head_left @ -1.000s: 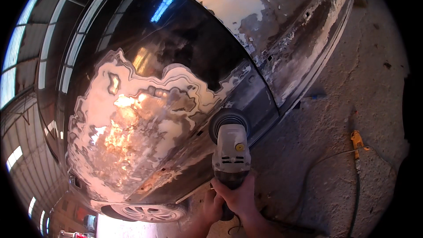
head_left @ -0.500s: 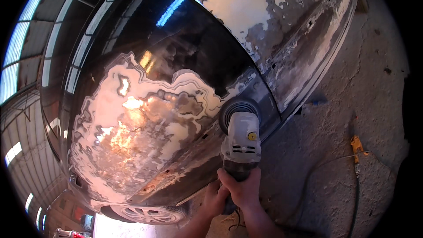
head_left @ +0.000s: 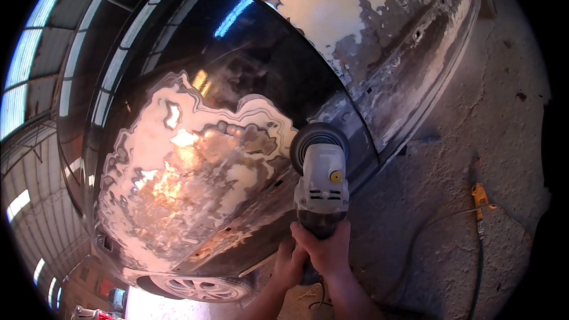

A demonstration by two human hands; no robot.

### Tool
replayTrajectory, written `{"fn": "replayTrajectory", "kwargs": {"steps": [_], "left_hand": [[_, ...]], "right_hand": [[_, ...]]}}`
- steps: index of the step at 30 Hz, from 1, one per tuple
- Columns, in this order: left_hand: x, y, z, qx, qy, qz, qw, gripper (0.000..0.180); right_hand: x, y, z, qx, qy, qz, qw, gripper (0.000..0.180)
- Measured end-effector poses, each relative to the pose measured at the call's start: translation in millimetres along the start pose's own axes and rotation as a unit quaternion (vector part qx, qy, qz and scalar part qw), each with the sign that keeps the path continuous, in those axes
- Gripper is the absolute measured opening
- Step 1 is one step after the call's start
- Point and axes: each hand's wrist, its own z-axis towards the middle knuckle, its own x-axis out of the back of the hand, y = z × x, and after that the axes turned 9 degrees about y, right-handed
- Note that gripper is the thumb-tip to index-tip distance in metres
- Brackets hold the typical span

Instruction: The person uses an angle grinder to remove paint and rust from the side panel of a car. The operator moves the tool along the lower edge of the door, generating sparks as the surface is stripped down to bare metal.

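Grey power sander [head_left: 320, 186] held lengthwise; round disc pressed flat against the dark car panel [head_left: 195, 178].

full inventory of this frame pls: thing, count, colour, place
car body: 1, dark glossy panels, fills upper left and centre
sanded patches: several, pale filler and bare metal, door centre and panel at top
wheel: 1, silver rim, bottom left under the car
sander: 1, grey with yellow button, round pad on the panel's lower edge, centre
floor: 1, grey dusty concrete, right side
air tool: 1, orange, on the floor at right, hose trailing down
cord: 1, black, below the sander
left hand: 1, gripping the sander's rear, bottom centre
right hand: 1, around the sander's handle, bottom centre
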Motion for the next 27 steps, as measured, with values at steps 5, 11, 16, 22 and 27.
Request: {"fn": "replayTrajectory", "kwargs": {"steps": [5,11,16,22,27], "left_hand": [[3,-4,-2,0.045,-0.009,0.033,0.998,0.051],[4,0,0,0.028,-0.008,0.028,0.999,0.053],[-2,0,-18,0.075,-0.017,0.067,0.995,0.053],[-3,-13,-33,0.111,0.003,0.091,0.99,0.05],[3,-22,-38,0.11,0.017,0.071,0.991,0.048]], "right_hand": [[2,3,-2,-0.022,0.009,0.016,1.0,0.032],[-1,-1,1,0.023,-0.003,0.001,1.0,0.019],[11,5,-15,-0.026,0.069,0.022,0.997,0.028],[22,12,-26,-0.061,0.027,0.016,0.998,0.031],[18,20,-27,-0.068,0.003,0.009,0.998,0.027]]}}
